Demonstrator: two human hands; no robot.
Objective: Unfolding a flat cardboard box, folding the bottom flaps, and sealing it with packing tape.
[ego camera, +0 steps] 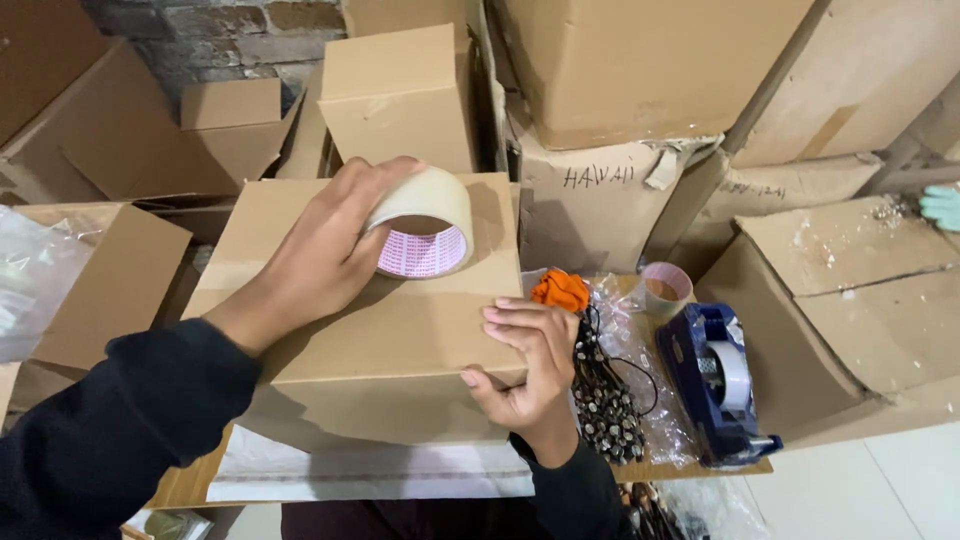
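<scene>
Brown cardboard box (380, 330) in front of me, flaps closed, that's my landmark. My left hand (330, 250) is clamped around a roll of clear packing tape (425, 235), pressing it onto the box's top near the far edge. My right hand (530, 365) grips the box's near right corner, fingers spread on top, thumb on the side. The hands are apart. I judge taping is just starting: no finished strip shows on top. Right of the box: an orange bundle (560, 290), beaded cords (605, 400), a blue tape dispenser (715, 385).
</scene>
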